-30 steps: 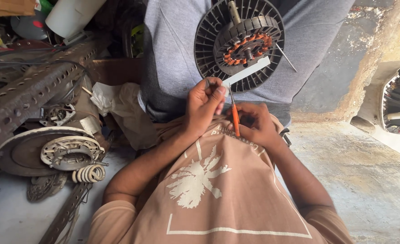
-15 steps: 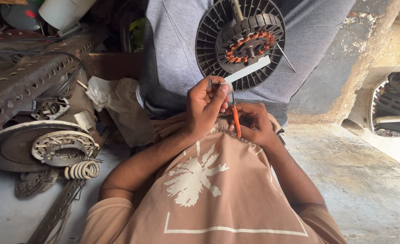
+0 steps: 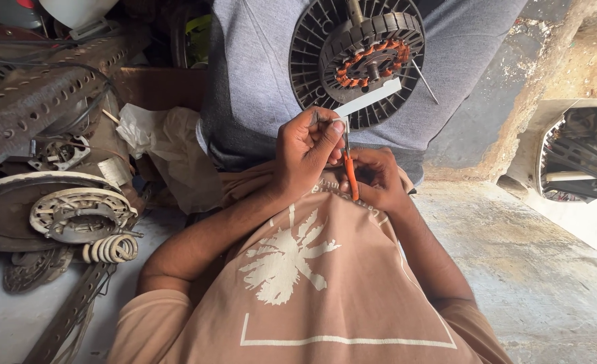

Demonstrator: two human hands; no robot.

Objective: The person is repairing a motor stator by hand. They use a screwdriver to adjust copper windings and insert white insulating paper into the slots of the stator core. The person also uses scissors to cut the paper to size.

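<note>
We look down at our chest, covered by a tan shirt [image 3: 325, 296] with a white palm print, and both our hands are raised in front of it. Our left hand [image 3: 305, 152] has its fingers [image 3: 329, 131] pinched narrow on the lower end of a white flat strip [image 3: 369, 98]. This strip goes up and to the right, and its far end lies over the face of a round black motor part [image 3: 312, 61] with ribs. In the middle of this part we see a ring of copper windings [image 3: 373, 57]. The motor part is in front of another person in a grey shirt [image 3: 258, 74], who is just behind our hands.

Our right hand [image 3: 379, 178] is closed around a small tool with an orange handle [image 3: 351, 175]. The metal tip of the tool points up and meets the pinched end of the strip, just beside the left thumb. The two hands are touching each other.

To the left there is a perforated metal bar [image 3: 35, 94], a round metal plate with a winding frame [image 3: 76, 212] on it, and a coiled spring [image 3: 109, 248]. Crumpled paper [image 3: 163, 138] lies near the grey shirt. On the right the concrete floor [image 3: 534, 269] is rough and stained
</note>
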